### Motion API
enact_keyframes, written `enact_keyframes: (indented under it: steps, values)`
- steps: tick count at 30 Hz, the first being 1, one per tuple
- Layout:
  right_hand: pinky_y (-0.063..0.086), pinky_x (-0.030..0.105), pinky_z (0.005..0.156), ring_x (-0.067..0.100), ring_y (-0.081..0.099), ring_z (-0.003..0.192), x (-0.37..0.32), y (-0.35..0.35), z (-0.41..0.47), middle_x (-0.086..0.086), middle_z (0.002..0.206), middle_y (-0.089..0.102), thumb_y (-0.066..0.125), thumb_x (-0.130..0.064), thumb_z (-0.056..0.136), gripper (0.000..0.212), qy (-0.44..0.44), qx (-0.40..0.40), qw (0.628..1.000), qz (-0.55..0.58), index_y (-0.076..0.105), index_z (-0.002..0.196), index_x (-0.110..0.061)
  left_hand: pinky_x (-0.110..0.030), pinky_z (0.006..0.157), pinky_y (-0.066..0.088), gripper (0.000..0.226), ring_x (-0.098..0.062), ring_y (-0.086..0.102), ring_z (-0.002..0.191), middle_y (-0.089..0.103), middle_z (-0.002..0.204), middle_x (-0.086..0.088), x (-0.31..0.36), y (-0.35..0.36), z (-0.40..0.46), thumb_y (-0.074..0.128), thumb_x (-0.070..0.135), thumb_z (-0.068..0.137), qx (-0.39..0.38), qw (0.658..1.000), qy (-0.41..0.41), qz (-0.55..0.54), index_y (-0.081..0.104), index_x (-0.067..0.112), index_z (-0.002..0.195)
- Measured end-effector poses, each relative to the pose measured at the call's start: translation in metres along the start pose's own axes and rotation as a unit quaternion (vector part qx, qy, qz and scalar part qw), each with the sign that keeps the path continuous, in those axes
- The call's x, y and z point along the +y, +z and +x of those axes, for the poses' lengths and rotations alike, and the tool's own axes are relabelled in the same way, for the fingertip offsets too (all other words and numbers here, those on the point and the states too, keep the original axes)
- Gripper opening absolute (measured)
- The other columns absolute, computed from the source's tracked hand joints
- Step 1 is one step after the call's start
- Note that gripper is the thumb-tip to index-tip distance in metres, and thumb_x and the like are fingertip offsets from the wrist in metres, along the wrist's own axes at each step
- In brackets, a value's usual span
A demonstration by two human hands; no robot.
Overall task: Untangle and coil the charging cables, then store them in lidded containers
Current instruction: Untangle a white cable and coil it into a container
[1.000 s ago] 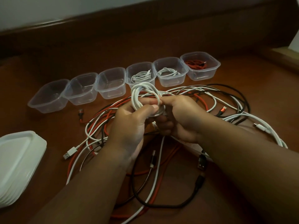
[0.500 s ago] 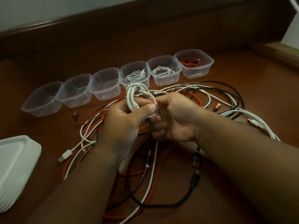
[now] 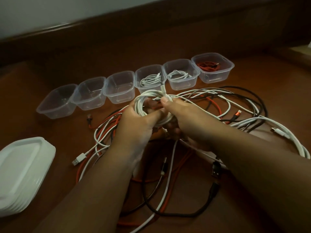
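Head view: one camera, looking down over your forearms onto a brown wooden surface (image 3: 55,214).
Left hand: your left hand (image 3: 134,121) grips a white cable coil (image 3: 143,105), fingers curled through the loops and thumb laid across the lower turns.
Right hand: your right hand (image 3: 181,113) pinches the coil's free end (image 3: 163,89) between thumb and forefinger at the top of the loops; that end stands upright, plug upward. The remaining fingers are curled under the coil, mostly hidden.
Coil position: held above the loose cable tangle (image 3: 168,185), just in front of the container row.
Containers: six clear tubs in a diagonal row, rims touching or nearly so. The three on the left (image 3: 57,101) (image 3: 89,93) (image 3: 120,87) hold nothing. The fourth tub (image 3: 149,79) and the fifth tub (image 3: 180,74) each hold a white coil. The sixth tub (image 3: 212,67) holds a red coil.
Tangle: red, white and black cables spread under and around both hands, reaching right towards a white bundle (image 3: 286,140) near the frame edge. A white USB plug (image 3: 78,159) lies at the tangle's left edge.
Lids: white lid stack (image 3: 21,172) at lower left, well apart from the tangle, cropped by the frame.
Edges: a raised wooden border (image 3: 151,19) runs behind the tubs.
Open room: bare wood between lid stack and tangle, and behind the tub row up to the border.
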State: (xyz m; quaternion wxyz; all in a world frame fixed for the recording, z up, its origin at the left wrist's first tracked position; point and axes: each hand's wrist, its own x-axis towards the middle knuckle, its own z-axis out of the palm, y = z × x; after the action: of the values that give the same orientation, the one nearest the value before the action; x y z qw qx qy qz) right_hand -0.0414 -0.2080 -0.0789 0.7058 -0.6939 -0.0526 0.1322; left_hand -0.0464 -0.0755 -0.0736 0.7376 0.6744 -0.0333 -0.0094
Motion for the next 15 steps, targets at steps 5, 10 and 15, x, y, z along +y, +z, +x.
enact_keyframes:
  steps: [5,10,15]
  values:
    - [0.048,0.041,0.075,0.014,0.061,0.078,0.0,-0.004,0.005,-0.001,0.082,0.065,0.04,-0.05,0.097,0.033,-0.067,0.043,0.985,-0.154,0.059,0.091,-0.023,-0.03,0.074,0.058,0.04,-0.019,0.074,0.088,0.074,0.093,-0.005,-0.001,-0.002,0.002,0.073,0.0,0.082,0.0,0.999,0.048,0.021,0.061,0.022,0.113]
    - [0.044,0.042,0.076,0.016,0.051,0.075,-0.008,-0.009,0.001,0.0,0.079,0.054,0.035,-0.036,0.106,0.035,-0.093,0.077,0.954,-0.273,0.058,0.094,-0.012,-0.017,0.073,0.052,0.037,-0.003,0.066,0.086,0.068,0.1,0.002,0.0,-0.007,0.005,0.065,-0.001,0.087,0.047,0.991,0.109,0.061,0.063,0.026,0.113]
    - [0.04,0.039,0.07,0.017,0.05,0.075,-0.009,-0.011,0.0,0.005,0.085,0.057,0.034,-0.033,0.106,0.036,-0.106,0.047,0.924,-0.365,0.058,0.095,-0.01,-0.011,0.077,0.05,0.016,0.002,0.065,0.092,0.067,0.095,0.015,-0.002,-0.01,0.003,0.07,0.014,0.091,0.083,0.915,0.268,0.292,0.068,0.029,0.096]
